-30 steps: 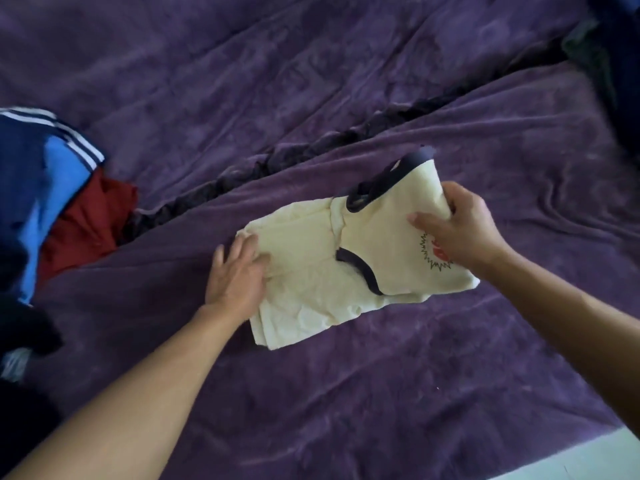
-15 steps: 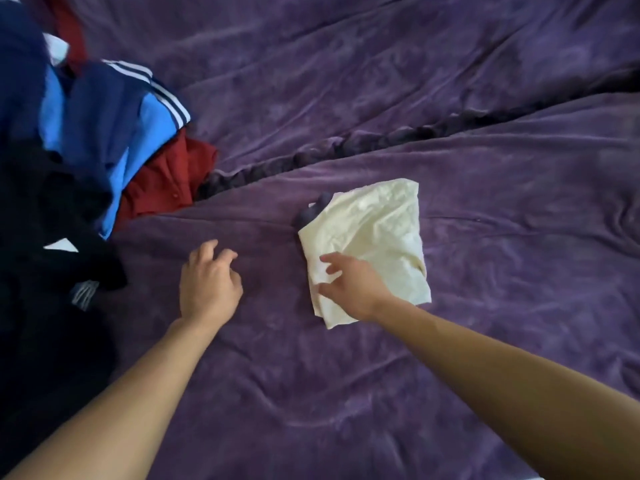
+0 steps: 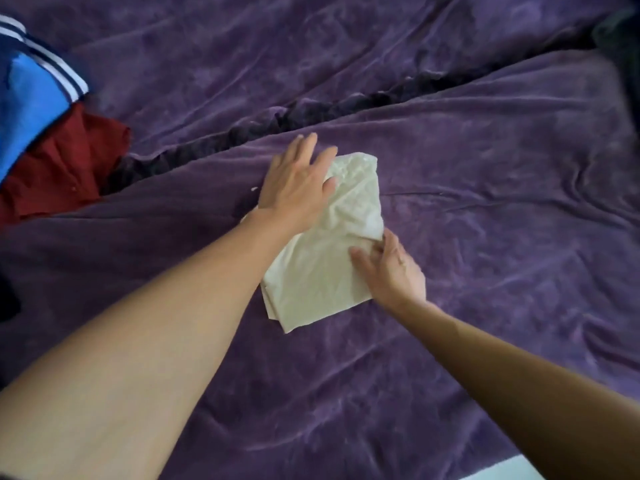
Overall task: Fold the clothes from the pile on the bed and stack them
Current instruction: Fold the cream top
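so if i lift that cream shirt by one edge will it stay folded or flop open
Likely floppy: the shirt is thin, wrinkled cloth, so its layers would probably sag open unless supported underneath. Pushed, it would probably bunch on the plush blanket rather than slide.

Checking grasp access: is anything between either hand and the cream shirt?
Nothing visible. Both hands are on the shirt: the left hand presses flat on its far end, and the right hand pinches its right edge. The shirt lies alone on the purple cover. The pile sits off to the left, apart.
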{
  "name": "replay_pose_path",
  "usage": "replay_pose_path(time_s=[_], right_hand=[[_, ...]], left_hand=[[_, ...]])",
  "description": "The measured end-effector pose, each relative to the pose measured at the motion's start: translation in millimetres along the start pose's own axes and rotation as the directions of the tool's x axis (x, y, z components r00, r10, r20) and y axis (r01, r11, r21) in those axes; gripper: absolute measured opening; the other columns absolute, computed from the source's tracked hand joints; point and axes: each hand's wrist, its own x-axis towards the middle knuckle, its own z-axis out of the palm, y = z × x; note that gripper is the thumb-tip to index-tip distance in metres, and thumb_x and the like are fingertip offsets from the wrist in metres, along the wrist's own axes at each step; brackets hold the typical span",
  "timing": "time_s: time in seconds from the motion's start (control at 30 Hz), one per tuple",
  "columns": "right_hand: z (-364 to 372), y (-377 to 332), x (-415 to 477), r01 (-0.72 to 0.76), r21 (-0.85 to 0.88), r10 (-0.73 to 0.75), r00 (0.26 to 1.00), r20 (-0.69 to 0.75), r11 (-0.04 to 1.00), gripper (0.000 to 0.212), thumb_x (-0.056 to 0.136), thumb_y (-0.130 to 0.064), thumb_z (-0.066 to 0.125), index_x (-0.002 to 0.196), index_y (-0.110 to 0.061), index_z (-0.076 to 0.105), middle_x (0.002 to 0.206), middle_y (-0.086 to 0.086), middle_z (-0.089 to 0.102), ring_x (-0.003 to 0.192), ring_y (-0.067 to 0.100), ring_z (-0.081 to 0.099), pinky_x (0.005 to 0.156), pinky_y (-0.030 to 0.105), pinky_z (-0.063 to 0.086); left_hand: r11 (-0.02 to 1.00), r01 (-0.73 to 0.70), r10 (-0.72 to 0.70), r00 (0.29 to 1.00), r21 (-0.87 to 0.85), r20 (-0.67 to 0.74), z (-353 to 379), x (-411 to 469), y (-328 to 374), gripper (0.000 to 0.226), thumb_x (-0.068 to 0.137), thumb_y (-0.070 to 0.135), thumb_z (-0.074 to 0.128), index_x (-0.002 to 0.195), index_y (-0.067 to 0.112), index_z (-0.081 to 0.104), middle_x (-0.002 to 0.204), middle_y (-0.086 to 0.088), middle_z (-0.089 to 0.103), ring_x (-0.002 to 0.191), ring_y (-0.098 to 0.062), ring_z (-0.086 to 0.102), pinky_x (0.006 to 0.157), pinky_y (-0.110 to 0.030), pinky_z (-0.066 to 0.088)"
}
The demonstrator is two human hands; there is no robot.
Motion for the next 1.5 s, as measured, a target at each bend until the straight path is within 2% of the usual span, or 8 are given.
replay_pose_path(time_s=[0.13, 0.37, 0.53, 0.73, 0.93, 1.13, 1.27, 1.5], right_hand=[[23.3, 11.9, -23.2, -0.016, 0.149, 0.022, 0.999, -0.038, 0.989, 0.045, 0.090, -0.050, 0.054, 0.124, -0.022, 0.044, 0.111, 0.006, 0.065, 0.100, 0.032, 0.060, 0.069, 0.033, 0.033], [2.2, 47.3, -47.1, 0.103, 0.243, -0.086, 0.993, -0.080, 0.964, 0.032, 0.091, -0.039, 0.057, 0.117, -0.023, 0.049, 0.107, -0.004, 0.063, 0.090, 0.022, 0.060, 0.074, 0.035, 0.047], [-52.4, 97.1, -73.1, 0.139, 0.161, -0.114, 0.981, -0.158, 0.977, 0.038, 0.089, -0.039, 0.060, 0.123, -0.027, 0.049, 0.113, -0.009, 0.061, 0.096, 0.018, 0.060, 0.074, 0.035, 0.047], [-153.4, 167.9, -107.6, 0.119, -0.015, -0.120, 0.969, -0.217, 0.993, 0.037, 0.091, -0.046, 0.056, 0.126, -0.034, 0.052, 0.109, -0.012, 0.059, 0.101, 0.015, 0.058, 0.068, 0.034, 0.048], [-261.4, 254.4, -122.2, 0.121, -0.087, -0.140, 0.955, -0.263, 0.989, 0.040, 0.093, -0.046, 0.048, 0.132, -0.039, 0.046, 0.107, -0.014, 0.055, 0.106, 0.011, 0.054, 0.070, 0.032, 0.047], [-372.4, 341.4, -128.5, 0.156, -0.038, -0.159, 0.915, -0.370, 0.987, 0.035, 0.093, -0.045, 0.050, 0.127, -0.039, 0.049, 0.103, -0.013, 0.057, 0.101, 0.012, 0.056, 0.073, 0.033, 0.049], [-435.5, 387.8, -125.4, 0.149, 0.006, -0.130, 0.884, -0.449, 0.989, 0.035, 0.092, -0.044, 0.054, 0.126, -0.038, 0.051, 0.104, -0.011, 0.059, 0.100, 0.013, 0.058, 0.075, 0.032, 0.049], [-520.5, 444.4, -84.0, 0.048, 0.113, 0.010, 0.884, -0.468, 0.992, 0.035, 0.089, -0.051, 0.055, 0.122, -0.043, 0.048, 0.110, -0.012, 0.061, 0.097, 0.017, 0.061, 0.070, 0.032, 0.044]], left_hand=[[0.994, 0.085, -0.099, 0.961, 0.065, 0.258, 31.1, 33.7, 24.2, 0.067, 0.095, 0.057, 0.030, 0.151, 0.025, 0.012, 0.153, -0.014, 0.026, 0.141, -0.032, 0.024, 0.111, -0.052, 0.018], [0.998, 0.053, -0.043, 0.942, -0.020, 0.333, 39.8, 21.4, 63.0, 0.075, 0.093, 0.056, 0.041, 0.150, 0.013, 0.017, 0.150, -0.011, 0.036, 0.131, -0.034, 0.040, 0.102, -0.045, 0.035], [0.991, -0.028, 0.058, 0.972, -0.132, 0.228, 19.4, -9.3, 123.7, 0.055, 0.097, 0.036, 0.046, 0.145, 0.016, 0.030, 0.142, -0.013, 0.044, 0.121, -0.037, 0.049, 0.095, -0.045, 0.042], [0.978, -0.067, 0.097, 0.985, -0.199, 0.143, -7.0, -46.5, 233.7, 0.058, 0.097, 0.026, 0.044, 0.150, 0.027, 0.020, 0.135, -0.012, 0.045, 0.105, -0.042, 0.056, 0.083, -0.049, 0.046], [0.954, -0.089, 0.114, 0.991, -0.286, 0.070, -20.6, -50.4, 366.0, 0.051, 0.095, 0.017, 0.049, 0.143, 0.025, 0.037, 0.126, -0.010, 0.051, 0.101, -0.041, 0.058, 0.077, -0.047, 0.048], [0.909, -0.198, 0.200, 0.979, -0.366, -0.034, -31.7, -26.1, 503.8, 0.047, 0.095, 0.014, 0.049, 0.141, 0.021, 0.041, 0.129, -0.008, 0.052, 0.109, -0.035, 0.057, 0.090, -0.045, 0.048], [0.886, -0.305, 0.293, 0.952, -0.350, -0.088, -42.5, 1.5, 583.6, 0.048, 0.093, 0.013, 0.051, 0.140, 0.023, 0.043, 0.128, -0.007, 0.054, 0.107, -0.034, 0.058, 0.088, -0.043, 0.048], [0.852, -0.425, 0.436, 0.899, -0.306, -0.035, -48.1, 82.7, 695.4, 0.047, 0.095, 0.017, 0.049, 0.140, 0.027, 0.040, 0.124, -0.007, 0.054, 0.107, -0.034, 0.057, 0.089, -0.044, 0.047]])
